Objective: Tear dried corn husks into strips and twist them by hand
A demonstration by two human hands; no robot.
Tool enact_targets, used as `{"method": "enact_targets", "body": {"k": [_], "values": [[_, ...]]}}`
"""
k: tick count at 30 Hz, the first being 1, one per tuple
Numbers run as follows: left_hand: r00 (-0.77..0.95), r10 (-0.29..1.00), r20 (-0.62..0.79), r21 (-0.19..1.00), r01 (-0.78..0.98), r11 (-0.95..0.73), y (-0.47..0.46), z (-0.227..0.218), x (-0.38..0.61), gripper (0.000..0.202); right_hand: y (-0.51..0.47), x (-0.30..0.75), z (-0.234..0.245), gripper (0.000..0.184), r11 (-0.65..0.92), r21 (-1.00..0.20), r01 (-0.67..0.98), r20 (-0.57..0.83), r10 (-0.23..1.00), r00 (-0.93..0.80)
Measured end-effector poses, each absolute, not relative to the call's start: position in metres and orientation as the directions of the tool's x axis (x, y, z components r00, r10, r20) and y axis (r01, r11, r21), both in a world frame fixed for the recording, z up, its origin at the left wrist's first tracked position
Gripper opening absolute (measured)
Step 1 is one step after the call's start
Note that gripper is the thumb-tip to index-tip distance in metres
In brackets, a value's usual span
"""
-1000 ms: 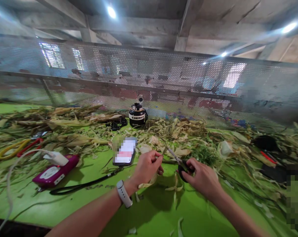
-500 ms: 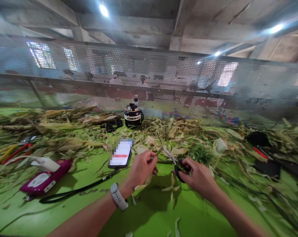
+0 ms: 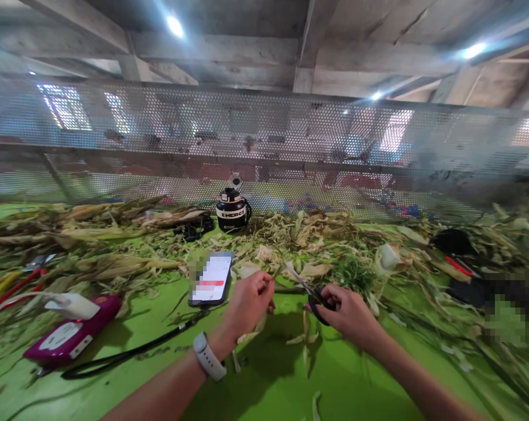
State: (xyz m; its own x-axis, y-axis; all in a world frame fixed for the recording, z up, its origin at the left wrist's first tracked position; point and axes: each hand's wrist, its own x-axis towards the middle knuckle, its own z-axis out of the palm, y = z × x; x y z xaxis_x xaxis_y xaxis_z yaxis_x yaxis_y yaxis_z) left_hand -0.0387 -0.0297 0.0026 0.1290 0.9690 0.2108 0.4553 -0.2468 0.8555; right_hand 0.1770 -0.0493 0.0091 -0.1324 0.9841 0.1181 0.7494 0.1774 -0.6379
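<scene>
My left hand (image 3: 246, 304) is closed in a pinch on a dry pale husk strip (image 3: 256, 327) that hangs below the fingers. A white watch sits on that wrist. My right hand (image 3: 347, 314) grips black-handled scissors (image 3: 313, 292), their blades pointing up and left toward the strip near my left fingertips. Both hands hover just above the green table (image 3: 273, 380). Cut husk pieces (image 3: 303, 342) lie under them.
A phone (image 3: 212, 278) with a black lanyard lies left of my hands. A purple device (image 3: 69, 333) with a white plug sits far left, near red-handled pliers (image 3: 16, 283). A black jug (image 3: 232, 209) stands by the perforated metal fence (image 3: 264, 146). Husks and stalks (image 3: 115, 234) cover the back.
The view has swung right and slightly up, shifting everything left. Both hands stay together with the strip and scissors, blades now slightly nearer my left fingers.
</scene>
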Motion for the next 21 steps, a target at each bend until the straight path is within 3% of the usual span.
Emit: {"method": "enact_targets", "body": {"k": [3, 6, 14, 21], "values": [[0.144, 0.968, 0.205, 0.851, 0.463, -0.249, -0.028, 0.002, -0.040, 0.018, -0.048, 0.174, 0.009, 0.033, 0.073, -0.799, 0.597, -0.023, 0.988, -0.151], [0.188, 0.954, 0.233, 0.825, 0.481, -0.297, -0.030, 0.003, -0.041, 0.019, -0.047, 0.174, 0.008, 0.035, 0.021, -0.856, 0.517, -0.076, 0.983, -0.167], [0.212, 0.941, 0.264, 0.802, 0.494, -0.336, -0.035, 0.003, -0.039, 0.018, -0.050, 0.175, 0.005, 0.029, 0.183, -0.703, 0.688, 0.129, 0.983, -0.129], [0.217, 0.975, 0.037, 0.976, 0.202, -0.082, -0.025, 0.004, -0.039, 0.021, -0.044, 0.179, 0.015, 0.038, -0.045, -0.938, 0.344, -0.118, 0.974, -0.193]]}}
